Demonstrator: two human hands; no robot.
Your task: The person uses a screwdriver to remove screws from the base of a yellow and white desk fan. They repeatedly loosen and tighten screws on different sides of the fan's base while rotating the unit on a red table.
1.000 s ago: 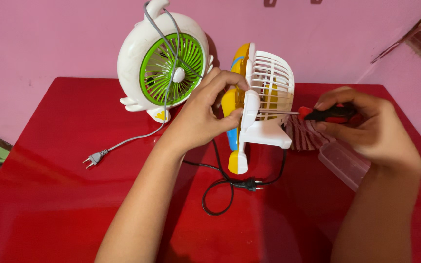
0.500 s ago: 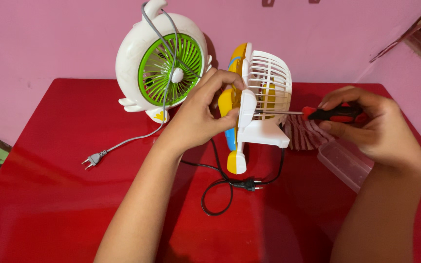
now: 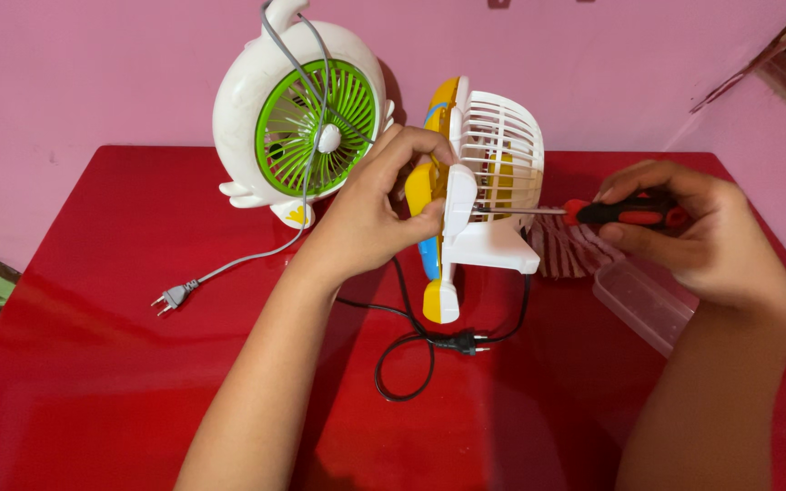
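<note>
- The small fan (image 3: 466, 209), yellow and blue in front with a white cage behind, stands upright near the middle of the red counter (image 3: 93, 364).
- It looks light and hollow, its thin plastic ribs likely brittle; the solid front rim seems the safest place to grip.
- The left hand (image 3: 370, 214) is curled closed around that rim.
- The right hand (image 3: 693, 232), to the fan's right, is closed on a screwdriver (image 3: 593, 213) whose tip enters the cage.
- A white-and-green fan (image 3: 297, 123) stands behind-left of the small fan; a clear lid (image 3: 643, 305) lies to its right.
</note>
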